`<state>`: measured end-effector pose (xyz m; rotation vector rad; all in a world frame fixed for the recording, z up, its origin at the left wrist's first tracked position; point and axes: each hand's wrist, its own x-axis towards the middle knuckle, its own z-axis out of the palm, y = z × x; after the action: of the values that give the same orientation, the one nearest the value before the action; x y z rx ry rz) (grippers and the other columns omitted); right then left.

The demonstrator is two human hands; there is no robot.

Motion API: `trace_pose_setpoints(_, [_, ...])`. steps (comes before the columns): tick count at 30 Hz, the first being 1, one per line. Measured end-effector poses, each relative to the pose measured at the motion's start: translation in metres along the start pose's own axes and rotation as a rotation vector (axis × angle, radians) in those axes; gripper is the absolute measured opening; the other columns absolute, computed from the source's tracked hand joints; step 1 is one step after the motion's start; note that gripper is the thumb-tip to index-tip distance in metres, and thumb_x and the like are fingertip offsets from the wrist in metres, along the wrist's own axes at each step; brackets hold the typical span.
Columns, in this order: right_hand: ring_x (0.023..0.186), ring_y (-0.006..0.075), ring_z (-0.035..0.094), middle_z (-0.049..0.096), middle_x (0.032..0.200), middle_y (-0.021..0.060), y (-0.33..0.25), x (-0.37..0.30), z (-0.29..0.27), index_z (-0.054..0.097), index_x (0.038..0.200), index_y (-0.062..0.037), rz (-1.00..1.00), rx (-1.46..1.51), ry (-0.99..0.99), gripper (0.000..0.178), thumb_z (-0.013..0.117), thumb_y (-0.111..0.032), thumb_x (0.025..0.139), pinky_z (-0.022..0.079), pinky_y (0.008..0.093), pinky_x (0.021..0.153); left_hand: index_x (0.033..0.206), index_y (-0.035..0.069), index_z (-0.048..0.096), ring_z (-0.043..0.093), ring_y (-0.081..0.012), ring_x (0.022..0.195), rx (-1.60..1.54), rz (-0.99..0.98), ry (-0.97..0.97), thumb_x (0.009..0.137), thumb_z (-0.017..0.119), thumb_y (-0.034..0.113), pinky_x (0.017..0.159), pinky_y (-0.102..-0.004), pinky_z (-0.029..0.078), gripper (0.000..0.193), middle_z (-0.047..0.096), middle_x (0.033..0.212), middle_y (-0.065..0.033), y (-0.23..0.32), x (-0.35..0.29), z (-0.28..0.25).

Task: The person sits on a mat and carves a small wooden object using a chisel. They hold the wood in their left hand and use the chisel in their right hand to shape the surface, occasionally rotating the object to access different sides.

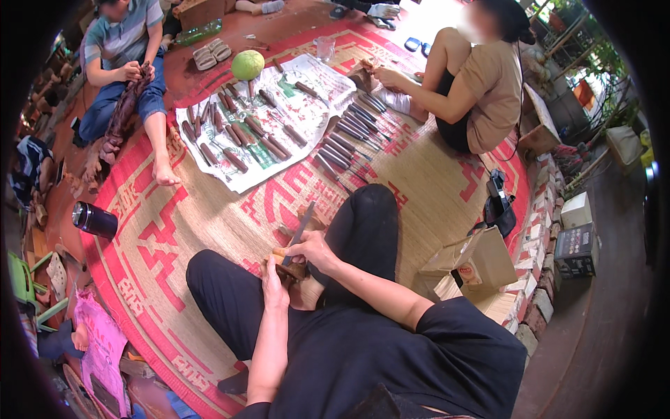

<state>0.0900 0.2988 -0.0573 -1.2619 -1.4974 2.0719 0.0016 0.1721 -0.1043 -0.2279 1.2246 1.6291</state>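
Over my crossed legs, my left hand (274,283) grips a small brown carved wooden piece (292,270). My right hand (314,250) is closed around a flat, grey metal bar-like tool (304,222), slanting up and away from me; its exact kind is unclear. A light wooden part (280,252) shows between the hands, and I cannot tell whether it belongs to the tool. Another brown wooden shape (315,221) is partly visible behind the bar. My fingers hide much of both held things.
Many wooden-handled carving tools (255,126) lie on a printed sheet (237,183) ahead, with more on the woven mat (419,202). A green round fruit (248,65) sits behind. Two people work at far left and right. A dark flask (95,219) and cardboard box (481,262) flank me.
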Motion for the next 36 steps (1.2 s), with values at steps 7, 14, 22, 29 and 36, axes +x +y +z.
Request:
trace_pose_setpoints(7, [0.056, 0.0101, 0.058, 0.064, 0.065, 0.0047, -0.008, 0.002, -0.003, 0.066, 0.075, -0.0010, -0.054, -0.069, 0.047, 0.015, 0.072, -0.013, 0.069, 0.045, 0.0246, 0.052, 0.132, 0.014, 0.034, 0.037, -0.0307, 0.123, 0.022, 0.033, -0.017, 0.089, 0.054, 0.047, 0.098, -0.0503, 0.034, 0.057, 0.036, 0.135, -0.0129, -0.005, 0.005, -0.003])
trace_pose_setpoints(14, [0.056, 0.0090, 0.055, 0.064, 0.068, 0.0045, -0.008, 0.005, -0.007, 0.065, 0.076, -0.0010, -0.058, -0.195, 0.085, 0.014, 0.070, -0.013, 0.071, 0.043, 0.0226, 0.052, 0.133, 0.014, 0.034, 0.036, -0.0309, 0.125, -0.007, 0.008, -0.014, 0.089, 0.053, 0.048, 0.099, -0.0504, 0.033, 0.058, 0.035, 0.136, -0.0133, -0.004, 0.003, -0.001])
trace_pose_setpoints(22, [0.058, 0.0092, 0.056, 0.062, 0.067, 0.0055, -0.021, -0.012, 0.007, 0.063, 0.078, 0.0006, -0.044, -0.157, 0.000, 0.017, 0.070, -0.014, 0.073, 0.044, 0.0236, 0.053, 0.131, 0.014, 0.035, 0.038, -0.0303, 0.122, 0.029, -0.005, 0.016, 0.090, 0.051, 0.047, 0.096, -0.0498, 0.035, 0.055, 0.038, 0.133, -0.0131, 0.002, -0.001, 0.002])
trace_pose_setpoints(29, [0.055, 0.0093, 0.055, 0.062, 0.065, 0.0053, -0.011, -0.005, -0.004, 0.064, 0.076, 0.0001, -0.048, -0.007, 0.051, 0.013, 0.071, -0.010, 0.072, 0.042, 0.0222, 0.051, 0.131, 0.015, 0.036, 0.041, -0.0289, 0.120, 0.020, -0.006, 0.006, 0.090, 0.052, 0.046, 0.096, -0.0495, 0.036, 0.053, 0.039, 0.132, -0.0117, 0.005, -0.007, 0.007])
trace_pose_setpoints(36, [0.052, 0.0105, 0.055, 0.060, 0.063, 0.0057, -0.003, -0.007, 0.002, 0.063, 0.073, 0.0023, -0.023, -0.065, -0.007, 0.016, 0.072, -0.011, 0.072, 0.042, 0.0237, 0.048, 0.127, 0.015, 0.038, 0.044, -0.0273, 0.115, 0.030, 0.001, 0.034, 0.090, 0.054, 0.044, 0.091, -0.0466, 0.039, 0.050, 0.042, 0.127, -0.0111, 0.006, -0.010, 0.009])
